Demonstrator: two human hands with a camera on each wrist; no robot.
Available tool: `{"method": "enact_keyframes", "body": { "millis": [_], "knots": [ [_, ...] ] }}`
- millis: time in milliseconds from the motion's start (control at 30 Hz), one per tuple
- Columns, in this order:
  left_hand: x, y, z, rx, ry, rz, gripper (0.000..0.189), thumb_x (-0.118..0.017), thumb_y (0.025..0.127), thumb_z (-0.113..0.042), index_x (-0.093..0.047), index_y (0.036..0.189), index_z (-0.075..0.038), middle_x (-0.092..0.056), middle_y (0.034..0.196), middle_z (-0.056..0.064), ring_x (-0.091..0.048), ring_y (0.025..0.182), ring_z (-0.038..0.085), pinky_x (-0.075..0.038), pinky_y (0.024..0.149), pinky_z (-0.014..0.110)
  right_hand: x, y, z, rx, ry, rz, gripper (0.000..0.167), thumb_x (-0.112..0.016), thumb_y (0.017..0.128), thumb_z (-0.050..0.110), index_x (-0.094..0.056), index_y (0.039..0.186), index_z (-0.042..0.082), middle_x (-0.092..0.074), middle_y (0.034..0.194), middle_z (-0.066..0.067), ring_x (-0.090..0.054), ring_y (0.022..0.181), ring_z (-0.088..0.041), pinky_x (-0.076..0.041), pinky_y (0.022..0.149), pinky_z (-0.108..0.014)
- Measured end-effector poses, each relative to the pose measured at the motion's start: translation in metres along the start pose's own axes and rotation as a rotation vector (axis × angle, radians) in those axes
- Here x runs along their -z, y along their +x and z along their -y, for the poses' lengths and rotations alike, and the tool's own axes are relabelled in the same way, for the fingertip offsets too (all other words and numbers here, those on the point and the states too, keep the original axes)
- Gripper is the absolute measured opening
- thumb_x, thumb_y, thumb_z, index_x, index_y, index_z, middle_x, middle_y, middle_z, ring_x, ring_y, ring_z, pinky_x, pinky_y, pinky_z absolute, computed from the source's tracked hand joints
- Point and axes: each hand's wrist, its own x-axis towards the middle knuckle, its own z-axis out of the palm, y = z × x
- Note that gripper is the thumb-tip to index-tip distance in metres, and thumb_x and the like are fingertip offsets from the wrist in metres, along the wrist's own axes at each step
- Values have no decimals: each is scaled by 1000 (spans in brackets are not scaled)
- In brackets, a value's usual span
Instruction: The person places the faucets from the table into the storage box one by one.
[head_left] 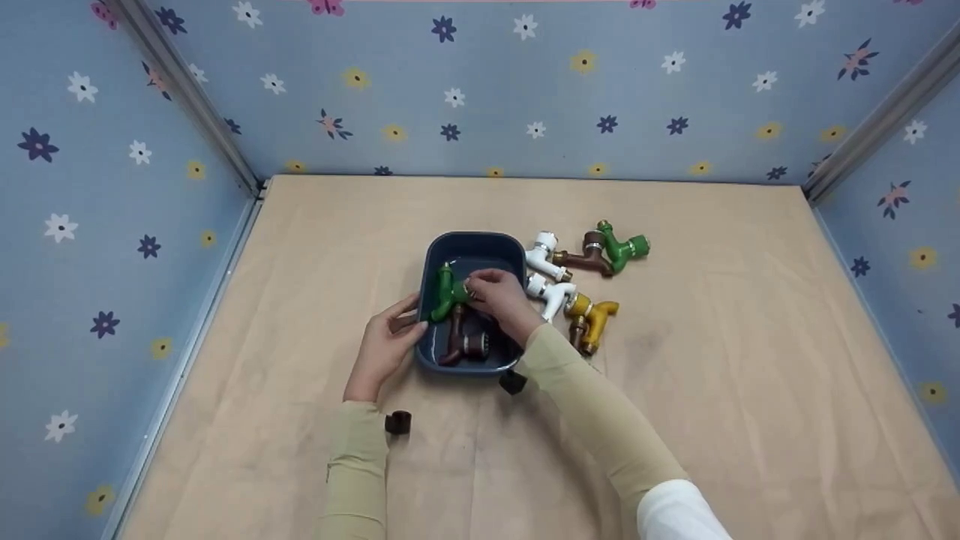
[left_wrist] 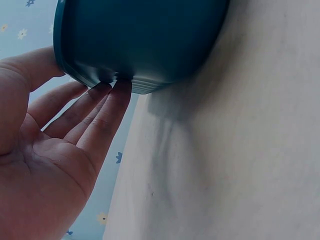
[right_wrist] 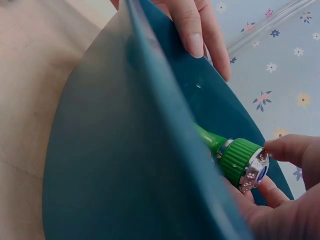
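My left hand (head_left: 384, 349) holds the left side of a dark blue plastic bin (head_left: 472, 373); in the left wrist view its fingertips touch the outer wall and the thumb lies at the rim. Inside the bin, my right hand (head_left: 501, 298) pinches the ribbed handle end of a green faucet (head_left: 448, 294) between thumb and fingers. The right wrist view shows the green handle (right_wrist: 239, 161) with its silver cap. A brown faucet (head_left: 455, 341) lies in the bin below the green one.
Right of the bin lie two white faucets (head_left: 541, 253), a yellow faucet (head_left: 598, 324) with a brown piece (head_left: 577, 330) beside it, another brown faucet (head_left: 592, 259) and another green faucet (head_left: 621, 249). Flower-patterned panels (head_left: 480, 82) enclose the cloth-covered table (head_left: 712, 360).
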Motion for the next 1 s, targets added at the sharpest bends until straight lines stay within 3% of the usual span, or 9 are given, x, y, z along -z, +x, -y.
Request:
{"method": "enact_keyframes", "body": {
  "millis": [200, 367, 700, 1000],
  "knots": [
    [-1, 0, 0, -10, 14, -3, 52, -61, 90, 6, -43, 139, 7, -44, 137, 30, -50, 119, 44, -45, 98, 40, 2, -1, 3, -32, 69, 1, 23, -47, 97, 15, -58, 105, -4, -59, 90, -9, -59, 83, -20, -49, 92, -42],
    [-1, 0, 0, -12, 10, 0, 52, -61, 90, 6, -43, 139, 8, -44, 137, 31, -49, 119, 45, -44, 99, 43, 5, -5, 7, -65, 99, 11, 34, -40, 101, 24, -58, 106, -4, -59, 92, -10, -58, 91, -24, -44, 98, -44],
    [-1, 1, -1, -1, 2, 10, 53, -60, 90, 7, -42, 139, 8, -42, 139, 30, -48, 120, 46, -44, 99, 43, 14, -11, 14, -102, 165, 54, 57, -35, 103, 38, -46, 131, -10, -47, 134, -23, -46, 123, -35, -33, 107, -47],
    [-1, 1, -3, 12, 17, -5, 53, -61, 89, 8, -43, 139, 8, -44, 137, 30, -50, 119, 45, -44, 99, 41, 18, -12, 17, -102, 169, 108, 62, -32, 103, 40, -39, 139, -9, -33, 147, -25, -30, 135, -39, -25, 111, -47]
  ]
}}
